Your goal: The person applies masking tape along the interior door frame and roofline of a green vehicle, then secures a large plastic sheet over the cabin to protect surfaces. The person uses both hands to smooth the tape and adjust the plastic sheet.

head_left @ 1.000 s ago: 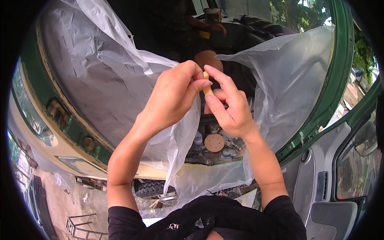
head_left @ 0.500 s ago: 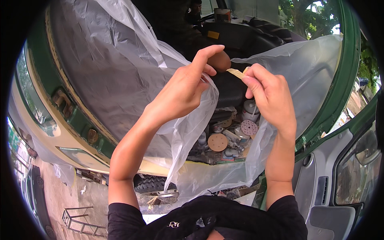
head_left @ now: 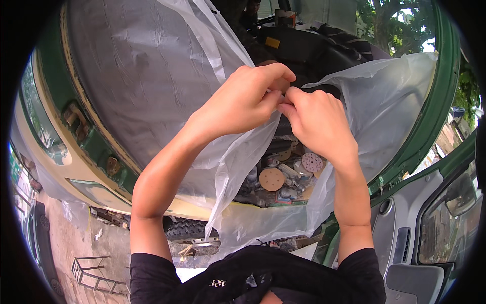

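The left hand [head_left: 240, 101] and the right hand [head_left: 319, 121] meet in the middle of the view, fingertips touching each other. Both are curled shut in a pinch, and between the thumbs and forefingers sits something small and tan, probably a strip of tape [head_left: 280, 87], though the fingers cover nearly all of it and its shape cannot be made out. The left hand's lower fingers also press against a clear plastic sheet [head_left: 152, 76], which drapes over the green vehicle body [head_left: 48, 91] on the left and hangs down in folds under the wrist. A second stretch of the same sheet spreads to the right, behind the right hand, up to the green door frame [head_left: 430, 131].

Below the hands, in the gap between the folds of plastic, lies a clutter of small parts with two round sanding discs on top: a tan disc [head_left: 272, 179] and a pinkish disc [head_left: 312, 162] just beside it, both dotted with holes. A tyre [head_left: 190, 230] shows under the body, lower down. The person's dark sleeves [head_left: 253, 276] fill the bottom edge.
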{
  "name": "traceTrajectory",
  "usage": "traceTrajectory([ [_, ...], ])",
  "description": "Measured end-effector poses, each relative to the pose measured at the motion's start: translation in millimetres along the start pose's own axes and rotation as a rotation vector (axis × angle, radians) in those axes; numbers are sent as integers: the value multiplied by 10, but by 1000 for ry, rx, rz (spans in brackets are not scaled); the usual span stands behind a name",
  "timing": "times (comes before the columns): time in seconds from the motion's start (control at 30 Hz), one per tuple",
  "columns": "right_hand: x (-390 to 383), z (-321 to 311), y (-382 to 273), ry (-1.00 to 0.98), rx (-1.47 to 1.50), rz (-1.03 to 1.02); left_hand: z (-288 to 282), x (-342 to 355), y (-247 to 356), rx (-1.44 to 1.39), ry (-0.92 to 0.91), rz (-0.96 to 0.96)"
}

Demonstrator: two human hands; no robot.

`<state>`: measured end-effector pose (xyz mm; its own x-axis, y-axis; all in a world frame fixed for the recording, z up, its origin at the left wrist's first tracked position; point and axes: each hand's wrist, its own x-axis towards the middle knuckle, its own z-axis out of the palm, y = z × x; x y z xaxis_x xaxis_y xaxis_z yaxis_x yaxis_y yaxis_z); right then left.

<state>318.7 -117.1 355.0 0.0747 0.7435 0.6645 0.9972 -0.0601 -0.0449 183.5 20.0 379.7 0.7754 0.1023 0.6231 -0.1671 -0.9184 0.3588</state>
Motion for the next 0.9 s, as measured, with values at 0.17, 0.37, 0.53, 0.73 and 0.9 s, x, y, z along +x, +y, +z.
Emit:
traceTrajectory([
  [0.17,-12,21,65,-31,93,-3,-37,-20,35,-46,-36,102],
  [0.37,-69,-61,93,-190,308,-99,-62,-50,74,132,-33,-14],
  [0.53,-283,-127,257,-283,333,-116,-109,-152,97,130,-86,-48],
  [0.73,-452,-212,905,-118,-71,-98,-198,-124,32,214,-42,-129],
  [0.9,-618,-151,775,19,132,79,-191,-77,270,404,-41,28],
])
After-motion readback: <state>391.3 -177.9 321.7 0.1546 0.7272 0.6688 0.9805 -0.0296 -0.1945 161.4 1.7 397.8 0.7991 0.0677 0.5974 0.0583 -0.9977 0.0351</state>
